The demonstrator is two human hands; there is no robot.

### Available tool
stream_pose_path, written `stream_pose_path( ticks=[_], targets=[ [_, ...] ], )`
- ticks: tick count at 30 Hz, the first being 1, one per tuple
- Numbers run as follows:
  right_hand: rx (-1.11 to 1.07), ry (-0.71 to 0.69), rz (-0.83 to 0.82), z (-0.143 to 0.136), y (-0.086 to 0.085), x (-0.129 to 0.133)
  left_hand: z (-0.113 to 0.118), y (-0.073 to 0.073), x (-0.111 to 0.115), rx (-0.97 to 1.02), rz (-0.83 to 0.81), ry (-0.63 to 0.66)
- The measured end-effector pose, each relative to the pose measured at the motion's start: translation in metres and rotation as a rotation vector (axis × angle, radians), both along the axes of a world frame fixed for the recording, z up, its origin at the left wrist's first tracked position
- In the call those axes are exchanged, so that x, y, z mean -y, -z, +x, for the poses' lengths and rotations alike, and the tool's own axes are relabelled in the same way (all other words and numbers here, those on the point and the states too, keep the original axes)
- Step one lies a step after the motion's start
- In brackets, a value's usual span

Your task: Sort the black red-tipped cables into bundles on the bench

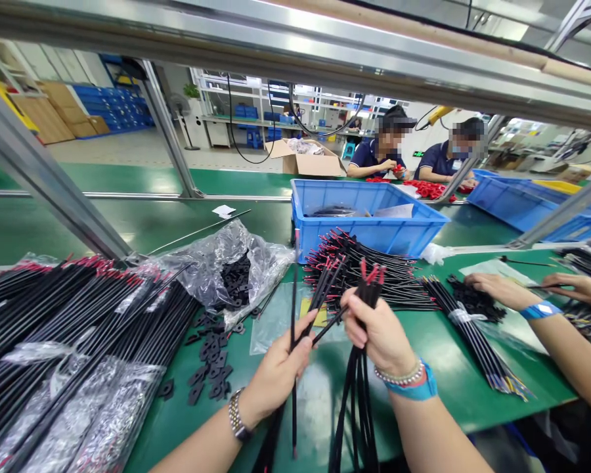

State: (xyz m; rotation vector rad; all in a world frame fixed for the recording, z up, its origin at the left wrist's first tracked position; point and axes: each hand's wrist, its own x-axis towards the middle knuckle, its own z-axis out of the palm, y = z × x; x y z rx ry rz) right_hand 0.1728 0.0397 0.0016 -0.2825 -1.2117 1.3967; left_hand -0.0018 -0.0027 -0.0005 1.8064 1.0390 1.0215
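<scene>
My left hand (280, 361), with a metal watch on its wrist, is closed around a few thin black cables (293, 309) that point up and slant to the right. Beside it, my right hand (381, 338) grips a bunch of black cables (359, 407) with red tips at the top; their lower lengths hang toward me. One slanted cable from the left hand reaches the right hand's fingers. Behind both hands lies a large pile of red-tipped black cables (374, 269). Small flat black parts (211, 358) are scattered left of my left hand.
Wrapped cable bundles (103, 328) cover the left of the green table (256, 427). An opened plastic bag (197, 263) holds more black parts. A blue bin (364, 236) stands behind the pile. At right, a co-worker's hands (497, 289) are near a tied cable bundle (473, 341). Metal frame posts cross the view.
</scene>
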Motion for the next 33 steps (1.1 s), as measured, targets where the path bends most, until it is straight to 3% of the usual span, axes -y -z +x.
stream_pose_path(
  ticks=[4,8,11,15,24,33],
  targets=[
    [-0.249,0.118,-0.025,0.027,-0.006,-0.009,0.000,-0.007,0.001,0.206,-0.067,-0.036],
    [-0.389,-0.117,0.010,0.039,-0.007,-0.011,0.002,-0.010,0.002,0.174,-0.062,-0.103],
    [-0.270,-0.203,0.012,0.031,-0.003,-0.007,0.004,-0.010,0.003,0.107,-0.046,-0.121],
    [-0.050,-0.127,-0.038,0.009,-0.001,-0.005,0.004,-0.006,0.002,0.048,-0.047,-0.126],
    [0.083,0.097,-0.030,-0.013,0.003,-0.006,0.005,0.002,0.002,-0.070,-0.040,-0.124],
    [-0.130,0.104,-0.035,0.005,-0.004,-0.003,0.002,-0.012,0.001,0.179,-0.151,-0.109]
  ],
)
